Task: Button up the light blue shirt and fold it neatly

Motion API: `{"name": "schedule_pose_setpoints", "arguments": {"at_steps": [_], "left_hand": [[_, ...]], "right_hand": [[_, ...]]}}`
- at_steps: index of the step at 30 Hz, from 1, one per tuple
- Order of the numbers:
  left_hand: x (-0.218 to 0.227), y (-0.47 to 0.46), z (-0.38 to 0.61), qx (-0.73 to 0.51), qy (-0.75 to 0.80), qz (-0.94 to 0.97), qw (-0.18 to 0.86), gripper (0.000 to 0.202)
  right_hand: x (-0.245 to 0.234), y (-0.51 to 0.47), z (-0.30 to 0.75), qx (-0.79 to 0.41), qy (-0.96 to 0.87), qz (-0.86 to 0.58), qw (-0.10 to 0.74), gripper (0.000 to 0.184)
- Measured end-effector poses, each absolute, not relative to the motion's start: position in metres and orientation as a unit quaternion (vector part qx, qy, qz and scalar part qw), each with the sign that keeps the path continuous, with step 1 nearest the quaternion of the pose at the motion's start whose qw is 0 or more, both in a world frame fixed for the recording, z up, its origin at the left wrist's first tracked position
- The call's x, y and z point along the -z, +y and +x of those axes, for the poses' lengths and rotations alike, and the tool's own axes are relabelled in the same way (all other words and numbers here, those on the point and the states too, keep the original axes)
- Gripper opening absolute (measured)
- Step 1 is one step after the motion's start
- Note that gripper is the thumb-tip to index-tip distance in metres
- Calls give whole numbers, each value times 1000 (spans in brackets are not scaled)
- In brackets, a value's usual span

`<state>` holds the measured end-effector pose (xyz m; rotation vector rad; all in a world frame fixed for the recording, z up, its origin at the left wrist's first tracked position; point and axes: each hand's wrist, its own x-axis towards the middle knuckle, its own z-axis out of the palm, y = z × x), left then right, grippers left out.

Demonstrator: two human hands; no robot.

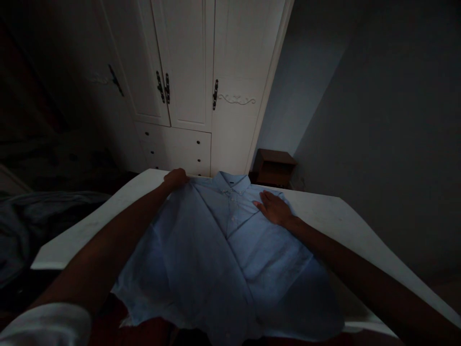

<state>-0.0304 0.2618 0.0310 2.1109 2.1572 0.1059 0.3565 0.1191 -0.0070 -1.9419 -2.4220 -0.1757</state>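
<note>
A light blue button-up shirt (216, 250) lies front side up on a white table (334, 216), its collar toward the far edge. Its lower part hangs over the near edge. My left hand (176, 178) is closed on the shirt's shoulder at the left, by the far table edge. My right hand (274, 207) lies flat on the shirt's chest to the right of the buttons, fingers stretched out toward the collar.
Beyond the table stands a white wardrobe (187, 57) with dark handles and drawers. A small brown cabinet (275, 166) sits on the floor behind the table at right. Dark grey cloth (21, 230) is piled at the left, beside the table.
</note>
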Motion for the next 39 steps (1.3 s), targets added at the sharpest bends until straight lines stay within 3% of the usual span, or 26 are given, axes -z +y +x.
{"name": "schedule_pose_setpoints", "arguments": {"at_steps": [6,11,15,21,28,39], "left_hand": [[-45,242,3,-55,685,726,-7,45],[-42,214,24,-105,599,793,-43,49],[-22,189,22,-115,562,817,-58,58],[6,178,7,-88,564,820,-42,68],[10,175,8,-126,586,800,-39,68],[14,177,9,-131,608,782,-17,80]], "right_hand": [[-29,131,335,19,-737,-675,-11,67],[-51,174,283,35,-801,-592,83,40],[-50,219,231,-57,-796,-592,113,48],[-48,268,203,-60,-817,-567,87,55],[-49,291,222,-61,-831,-551,49,39],[-27,286,225,-29,-801,-594,72,38]]}}
